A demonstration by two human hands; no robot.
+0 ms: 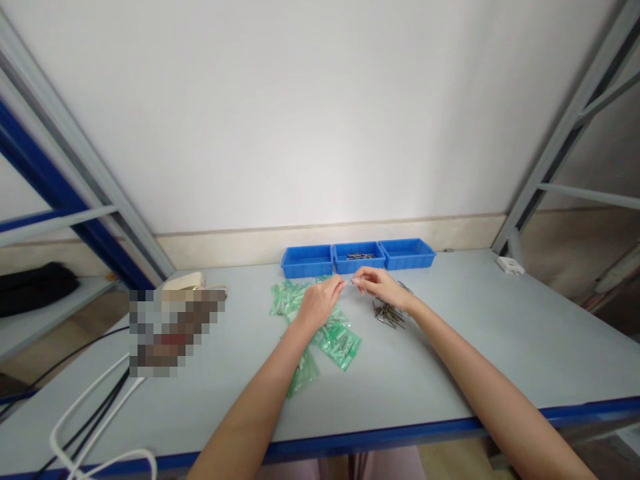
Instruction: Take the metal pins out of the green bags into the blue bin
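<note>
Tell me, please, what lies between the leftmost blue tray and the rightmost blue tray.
The head view shows the middle blue tray, holding thin metal pieces, between the leftmost tray and the rightmost tray.

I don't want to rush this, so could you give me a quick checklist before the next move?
1. Both hands in view: ok; left hand and right hand are close together above the table.
2. Identity of the small item at the fingertips: cannot tell; too small.
3. Loose metal pieces near the right hand: ok; piled by its wrist.
4. Green bags lying separately: not ok; several overlap.
5. Middle blue bin stocked: ok; metal pieces show inside.
6. White cable away from the hands: ok; far left side.
</note>
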